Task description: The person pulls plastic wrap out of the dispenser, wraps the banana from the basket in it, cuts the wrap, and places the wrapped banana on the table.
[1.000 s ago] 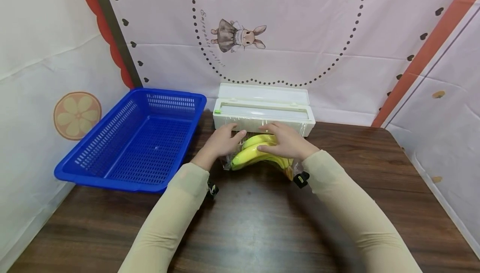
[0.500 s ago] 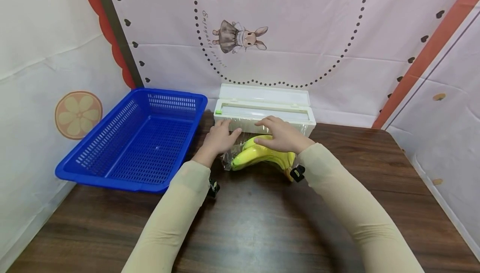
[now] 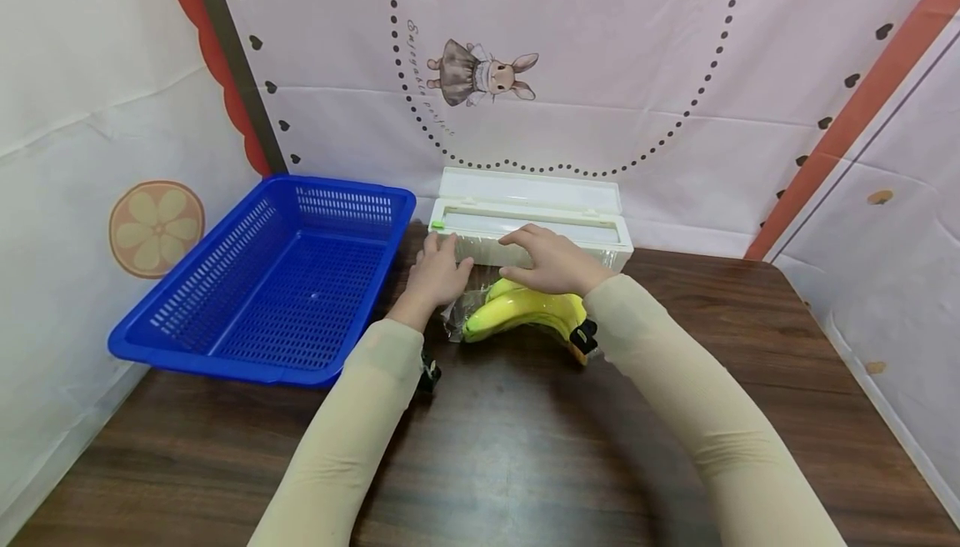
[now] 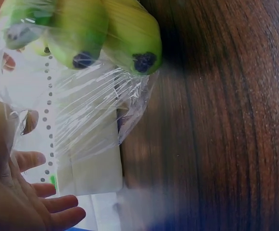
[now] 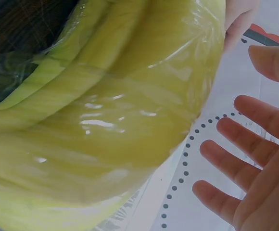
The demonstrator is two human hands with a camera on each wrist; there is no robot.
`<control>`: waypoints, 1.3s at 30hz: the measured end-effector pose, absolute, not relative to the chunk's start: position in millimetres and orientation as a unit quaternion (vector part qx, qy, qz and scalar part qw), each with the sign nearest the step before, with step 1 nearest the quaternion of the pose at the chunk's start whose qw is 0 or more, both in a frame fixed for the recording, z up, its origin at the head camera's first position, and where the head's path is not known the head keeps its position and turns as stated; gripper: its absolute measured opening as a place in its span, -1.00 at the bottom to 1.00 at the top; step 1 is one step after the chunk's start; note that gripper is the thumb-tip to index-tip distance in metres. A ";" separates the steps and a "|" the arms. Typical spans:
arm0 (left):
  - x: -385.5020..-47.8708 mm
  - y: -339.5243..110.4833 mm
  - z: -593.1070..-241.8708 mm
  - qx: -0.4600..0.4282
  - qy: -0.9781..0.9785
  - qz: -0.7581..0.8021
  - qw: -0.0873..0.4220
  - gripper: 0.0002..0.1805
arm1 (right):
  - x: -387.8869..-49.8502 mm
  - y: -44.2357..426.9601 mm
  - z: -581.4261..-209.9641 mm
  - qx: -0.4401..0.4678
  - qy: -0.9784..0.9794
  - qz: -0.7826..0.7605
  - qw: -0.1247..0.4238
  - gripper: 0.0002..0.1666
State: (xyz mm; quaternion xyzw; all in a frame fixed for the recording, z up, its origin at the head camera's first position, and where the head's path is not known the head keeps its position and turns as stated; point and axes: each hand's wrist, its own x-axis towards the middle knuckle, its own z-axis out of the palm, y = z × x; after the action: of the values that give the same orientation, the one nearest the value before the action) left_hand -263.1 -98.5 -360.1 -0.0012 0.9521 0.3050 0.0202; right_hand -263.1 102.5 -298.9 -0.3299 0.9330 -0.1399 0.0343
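Note:
A bunch of bananas (image 3: 525, 313) lies on the table under clear plastic wrap (image 4: 89, 115). The film stretches from the fruit to the front of a long white cling film dispenser box (image 3: 551, 234), whose lid stands raised at the back. My left hand (image 3: 437, 278) is by the left front corner of that box. In the left wrist view its fingers (image 4: 62, 203) are extended, with film close to the thumb; whether they touch is unclear. My right hand (image 3: 553, 261) hovers over the bananas before the box. Its fingers (image 5: 247, 144) are spread in the right wrist view, holding nothing.
A blue perforated basket (image 3: 262, 368) stands on the left of the dark wooden table (image 3: 487, 464). A small green slider (image 3: 438, 225) sits at the box's left end. Behind the box rises a printed cloth backdrop (image 3: 600, 55).
My left hand has moved slightly left and back toward the box's left corner. The right hand has shifted left and back, nearer the box's front. Bananas and basket have stayed in place.

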 end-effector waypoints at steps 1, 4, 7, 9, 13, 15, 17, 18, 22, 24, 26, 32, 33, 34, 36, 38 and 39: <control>-263.8 -98.7 -360.6 -0.002 0.953 0.303 0.018 -0.31 | -264.0 100.9 -298.3 -0.331 0.933 -0.138 0.033 -0.34; -265.9 -98.9 -362.7 -0.005 0.954 0.300 0.012 -0.32 | -266.7 96.4 -296.7 -0.335 0.932 -0.135 0.035 -0.35; -267.9 -98.7 -365.1 -0.007 0.955 0.297 0.010 -0.32 | -269.6 92.1 -296.2 -0.336 0.932 -0.133 0.040 -0.36; -269.1 -98.3 -367.4 -0.007 0.955 0.296 0.011 -0.31 | -271.3 89.6 -296.4 -0.335 0.932 -0.132 0.045 -0.37; -270.8 -98.7 -371.4 -0.007 0.956 0.293 0.016 -0.29 | -273.8 84.3 -295.3 -0.336 0.931 -0.132 0.050 -0.39; -270.9 -99.1 -373.3 -0.007 0.957 0.291 0.016 -0.27 | -275.4 81.5 -294.9 -0.338 0.931 -0.131 0.051 -0.39; -271.3 -99.3 -374.8 -0.010 0.958 0.288 0.013 -0.26 | -277.6 78.9 -294.6 -0.341 0.929 -0.132 0.053 -0.39; -271.3 -99.3 -375.1 -0.011 0.958 0.287 0.012 -0.26 | -278.9 77.6 -294.2 -0.341 0.929 -0.132 0.054 -0.39; -271.8 -98.8 -374.5 -0.014 0.960 0.281 0.010 -0.26 | -283.4 72.5 -291.6 -0.340 0.930 -0.126 0.060 -0.39; -271.7 -98.8 -373.3 -0.013 0.961 0.278 0.008 -0.26 | -285.1 69.5 -289.9 -0.338 0.931 -0.121 0.064 -0.41; -271.4 -98.5 -372.7 -0.012 0.961 0.275 0.007 -0.25 | -286.8 66.6 -289.3 -0.340 0.931 -0.119 0.066 -0.42; -270.9 -99.3 -372.7 -0.007 0.965 0.263 0.005 -0.23 | -291.5 57.2 -289.5 -0.341 0.932 -0.101 0.074 -0.46; -270.9 -99.5 -373.0 -0.007 0.966 0.260 0.006 -0.22 | -292.3 55.5 -289.7 -0.340 0.932 -0.097 0.075 -0.46; -271.0 -99.7 -373.2 -0.007 0.966 0.258 0.006 -0.21 | -293.2 53.7 -290.0 -0.340 0.933 -0.095 0.075 -0.47; -271.3 -99.9 -373.7 -0.007 0.968 0.253 0.007 -0.20 | -294.9 50.2 -290.6 -0.337 0.934 -0.092 0.077 -0.47; -271.6 -100.1 -374.2 -0.009 0.969 0.248 0.008 -0.20 | -296.7 46.6 -291.4 -0.335 0.935 -0.087 0.078 -0.48; -271.9 -100.1 -374.4 -0.010 0.969 0.247 0.007 -0.19 | -297.7 44.8 -291.9 -0.334 0.935 -0.085 0.079 -0.48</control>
State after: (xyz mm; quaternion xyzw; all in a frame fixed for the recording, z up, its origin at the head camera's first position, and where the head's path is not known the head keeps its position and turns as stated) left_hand -271.9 -100.1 -374.4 -0.0104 0.9690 0.2467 0.0073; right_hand -297.7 44.8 -291.9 -0.3338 0.9355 -0.0849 0.0789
